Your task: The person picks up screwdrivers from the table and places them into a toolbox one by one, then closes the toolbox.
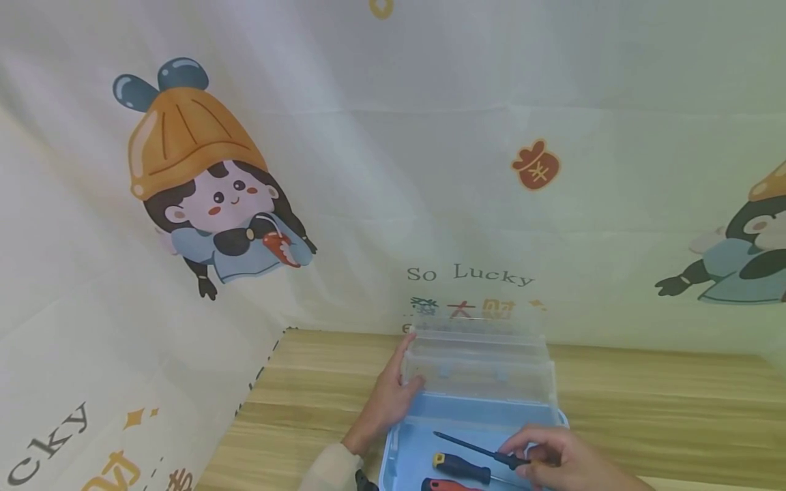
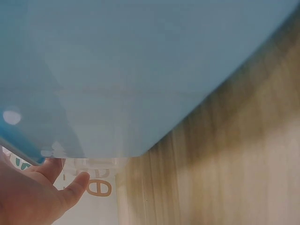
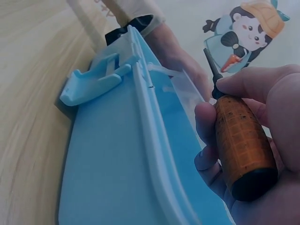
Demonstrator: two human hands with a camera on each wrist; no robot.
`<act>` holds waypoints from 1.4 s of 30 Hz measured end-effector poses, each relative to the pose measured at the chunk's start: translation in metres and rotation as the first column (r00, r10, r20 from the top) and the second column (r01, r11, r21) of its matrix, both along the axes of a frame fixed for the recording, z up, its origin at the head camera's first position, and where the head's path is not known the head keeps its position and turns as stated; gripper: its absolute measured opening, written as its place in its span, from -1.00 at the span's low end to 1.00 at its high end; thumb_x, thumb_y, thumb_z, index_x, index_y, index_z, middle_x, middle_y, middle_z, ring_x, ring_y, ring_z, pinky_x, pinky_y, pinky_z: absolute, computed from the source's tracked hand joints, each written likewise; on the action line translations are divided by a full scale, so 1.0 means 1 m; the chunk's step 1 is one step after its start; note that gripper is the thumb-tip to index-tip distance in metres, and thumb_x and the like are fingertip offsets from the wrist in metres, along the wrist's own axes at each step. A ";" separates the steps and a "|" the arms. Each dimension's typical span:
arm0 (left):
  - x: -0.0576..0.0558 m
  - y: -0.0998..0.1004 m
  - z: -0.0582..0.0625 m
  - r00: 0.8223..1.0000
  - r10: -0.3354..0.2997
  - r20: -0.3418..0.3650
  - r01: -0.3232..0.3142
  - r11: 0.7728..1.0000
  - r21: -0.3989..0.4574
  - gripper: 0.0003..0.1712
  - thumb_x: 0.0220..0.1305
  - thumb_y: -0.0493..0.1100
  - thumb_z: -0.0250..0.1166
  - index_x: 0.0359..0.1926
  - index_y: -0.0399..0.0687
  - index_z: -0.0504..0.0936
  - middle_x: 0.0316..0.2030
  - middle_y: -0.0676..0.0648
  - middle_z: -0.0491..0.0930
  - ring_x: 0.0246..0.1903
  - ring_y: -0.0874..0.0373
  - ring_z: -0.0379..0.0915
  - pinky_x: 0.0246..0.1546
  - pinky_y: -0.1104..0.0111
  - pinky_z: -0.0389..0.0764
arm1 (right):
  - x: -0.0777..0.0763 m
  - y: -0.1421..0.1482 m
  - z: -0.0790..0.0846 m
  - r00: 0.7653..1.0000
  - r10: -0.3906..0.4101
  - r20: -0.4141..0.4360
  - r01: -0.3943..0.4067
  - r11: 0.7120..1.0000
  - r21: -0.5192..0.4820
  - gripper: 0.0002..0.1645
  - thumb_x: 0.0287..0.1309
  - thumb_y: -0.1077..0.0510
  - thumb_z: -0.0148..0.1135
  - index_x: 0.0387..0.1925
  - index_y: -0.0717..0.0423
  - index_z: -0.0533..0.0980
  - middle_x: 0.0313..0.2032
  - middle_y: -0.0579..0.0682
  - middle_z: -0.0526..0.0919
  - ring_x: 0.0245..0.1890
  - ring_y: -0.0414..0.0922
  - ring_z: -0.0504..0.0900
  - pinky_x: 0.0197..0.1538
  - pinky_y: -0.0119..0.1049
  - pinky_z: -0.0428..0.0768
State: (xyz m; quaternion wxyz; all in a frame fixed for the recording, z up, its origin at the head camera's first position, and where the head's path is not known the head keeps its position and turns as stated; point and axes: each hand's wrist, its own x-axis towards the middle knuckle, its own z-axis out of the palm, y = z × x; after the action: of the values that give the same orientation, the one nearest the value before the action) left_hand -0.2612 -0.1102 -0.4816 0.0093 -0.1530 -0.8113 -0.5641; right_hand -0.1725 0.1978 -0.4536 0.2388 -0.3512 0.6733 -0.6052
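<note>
Backdrop cloth (image 1: 368, 170), head view: dark "So Lucky" (image 1: 470, 274) in Latin letters; right under it "發大财" (image 1: 462, 309), characters green, red and orange in that order. Next line down: an "e" (image 1: 406, 329) legible, rest obscured around the clear lid (image 1: 482, 383). Red pouch print (image 1: 537, 166), same cloth: yellow ¥-like sign. Cloth, lower left: dark "cky" (image 1: 50, 444), start cut by frame edge; below it a yellow "财" (image 1: 112, 472), clipped at bottom, plus a partial red-brown character (image 1: 181, 479), can't read. Left wrist view: orange-brown letter (image 2: 99, 188) on the cloth, looks like an "e".
</note>
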 end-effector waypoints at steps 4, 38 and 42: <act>0.000 0.000 0.000 1.000 0.007 0.005 -0.007 1.000 -0.003 -0.18 0.43 -0.23 0.11 0.55 0.34 -0.01 0.46 -0.04 0.23 0.33 -0.09 0.33 0.29 -0.12 0.38 | -0.001 -0.006 -0.003 0.999 0.030 -0.025 -0.031 0.999 -0.043 -0.64 0.37 0.38 -0.01 0.13 0.23 0.51 -0.38 0.12 0.60 -0.55 -0.30 0.47 -0.46 -0.47 0.54; 0.000 0.000 -0.002 1.000 0.019 -0.006 -0.019 1.000 -0.010 -0.18 0.43 -0.23 0.11 0.55 0.37 -0.01 0.49 0.00 0.16 0.39 -0.10 0.23 0.33 -0.16 0.29 | -0.010 -0.028 -0.027 0.985 0.080 -0.155 -0.074 0.996 0.042 -0.72 0.37 0.36 0.02 0.03 0.37 0.52 -0.19 0.25 0.62 -0.27 -0.39 0.52 -0.21 -0.41 0.56; 0.000 0.000 -0.003 1.000 0.019 -0.006 -0.019 1.000 -0.008 -0.17 0.43 -0.23 0.11 0.53 0.48 -0.01 0.49 0.02 0.17 0.39 -0.10 0.24 0.33 -0.17 0.29 | -0.011 -0.028 -0.029 0.984 0.070 -0.162 -0.062 0.997 0.054 -0.73 0.36 0.36 0.03 0.02 0.36 0.53 -0.21 0.22 0.61 -0.26 -0.39 0.52 -0.22 -0.42 0.55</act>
State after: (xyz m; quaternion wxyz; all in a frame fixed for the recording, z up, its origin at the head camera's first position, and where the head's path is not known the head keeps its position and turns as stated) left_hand -0.2612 -0.1099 -0.4845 0.0165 -0.1467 -0.8151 -0.5601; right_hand -0.1832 0.1701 -0.4826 0.2109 -0.4160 0.6933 -0.5494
